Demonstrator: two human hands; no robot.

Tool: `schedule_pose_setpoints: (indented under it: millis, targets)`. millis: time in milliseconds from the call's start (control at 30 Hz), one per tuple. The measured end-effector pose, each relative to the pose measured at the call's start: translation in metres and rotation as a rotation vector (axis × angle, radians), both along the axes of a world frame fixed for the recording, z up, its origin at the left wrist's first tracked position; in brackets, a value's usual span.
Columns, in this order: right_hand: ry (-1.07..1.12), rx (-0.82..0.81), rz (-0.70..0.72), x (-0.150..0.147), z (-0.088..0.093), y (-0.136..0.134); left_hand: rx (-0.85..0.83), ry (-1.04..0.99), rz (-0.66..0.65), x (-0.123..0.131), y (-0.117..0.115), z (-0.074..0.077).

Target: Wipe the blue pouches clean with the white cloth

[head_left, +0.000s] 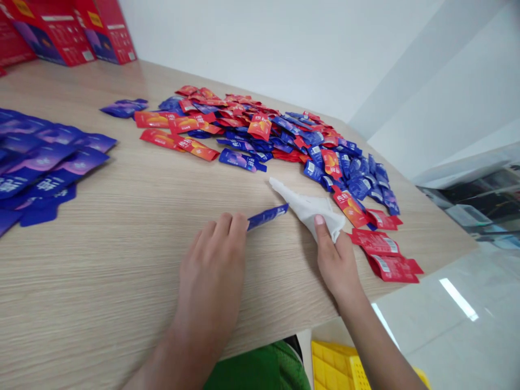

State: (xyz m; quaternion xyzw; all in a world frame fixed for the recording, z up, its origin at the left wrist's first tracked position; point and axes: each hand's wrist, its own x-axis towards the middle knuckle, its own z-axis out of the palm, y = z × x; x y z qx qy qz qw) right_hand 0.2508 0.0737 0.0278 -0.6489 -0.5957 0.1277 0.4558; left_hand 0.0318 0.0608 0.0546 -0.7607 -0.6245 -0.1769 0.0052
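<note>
Left hand (211, 265) lies palm-down on the wooden table (101, 271), fingertips against the end of a blue sachet (268, 216), though whether it grips the sachet cannot be told; right hand (335, 257) is clenched on a white cloth (309, 208), whose tip points toward 11 o'clock just beside the sachet. Beyond them, a heap of red and blue sachets (260, 135) lies at 12 o'clock, loose red sachets (377, 244) at 3 o'clock, a spread of blue sachets (36, 162) at 9 o'clock and red boxes (52, 32) at 11 o'clock, with a yellow crate (337, 368) below the table edge at 6 o'clock.
</note>
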Motion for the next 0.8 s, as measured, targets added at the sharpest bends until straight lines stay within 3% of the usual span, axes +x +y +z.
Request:
schedule_pose_setpoints:
  millis: [167, 333, 367, 433, 500, 667, 800]
  targets:
    - [0.014, 0.026, -0.046, -0.006, 0.005, -0.004, -0.182, -0.167, 0.076, 0.000, 0.009, 0.005]
    - [-0.038, -0.022, 0.075, -0.021, 0.012, -0.018, 0.017, -0.027, 0.106, -0.004, -0.013, -0.010]
    - [-0.056, -0.041, 0.112, -0.024, 0.014, -0.022, 0.100, 0.057, 0.095, -0.006, -0.022, -0.015]
    - [-0.101, -0.055, 0.177, -0.034, 0.015, -0.030, 0.248, 0.150, -0.049, -0.009, -0.040, -0.027]
    - [-0.170, -0.029, 0.273, -0.048, 0.016, -0.036, 0.293, 0.188, -0.176, -0.011, -0.054, -0.036]
    - [-0.374, -0.074, 0.589, -0.082, 0.006, -0.037, 0.115, 0.139, -0.165, -0.009, -0.061, -0.043]
    - [-0.494, -0.106, 0.542, -0.063, -0.003, -0.034, 0.128, 0.167, -0.176, -0.008, -0.058, -0.041]
